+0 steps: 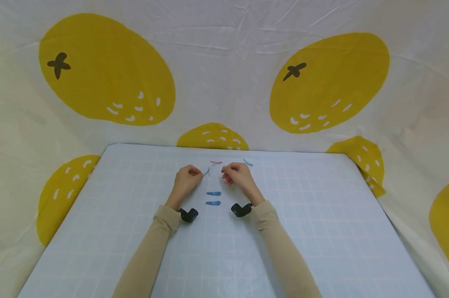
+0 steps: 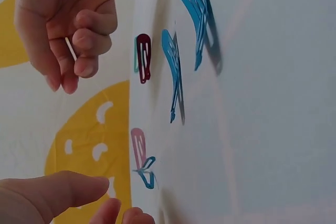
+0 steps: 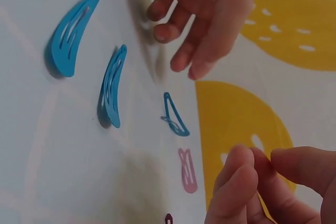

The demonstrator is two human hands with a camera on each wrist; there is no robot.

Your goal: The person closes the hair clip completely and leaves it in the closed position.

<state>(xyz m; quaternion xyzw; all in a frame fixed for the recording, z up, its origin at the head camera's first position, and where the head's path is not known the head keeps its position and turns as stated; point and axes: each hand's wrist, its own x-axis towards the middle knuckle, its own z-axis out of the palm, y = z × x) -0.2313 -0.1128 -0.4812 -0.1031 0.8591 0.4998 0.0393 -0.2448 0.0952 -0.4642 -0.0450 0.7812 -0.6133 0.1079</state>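
My left hand (image 1: 188, 178) hovers just left of a snap hair clip (image 1: 207, 171), blue and popped apart, lying on the table. In the right wrist view a gap separates this clip (image 3: 176, 116) from the left fingers. My right hand (image 1: 240, 177) is to the right, its fingers loosely bent and empty. Beyond the hands lie a pink hair clip (image 1: 216, 162) and a teal one (image 1: 248, 162). A dark red hair clip (image 2: 143, 59) shows in the left wrist view; the right hand seems to hide it from the head camera.
Two larger blue hair clips (image 1: 213, 193) lie one behind the other between the wrists. A pale checked cloth covers the table (image 1: 321, 231). Behind its far edge hangs a white curtain (image 1: 224, 82) with yellow fruit prints. Both wrists carry black cameras (image 1: 188, 215).
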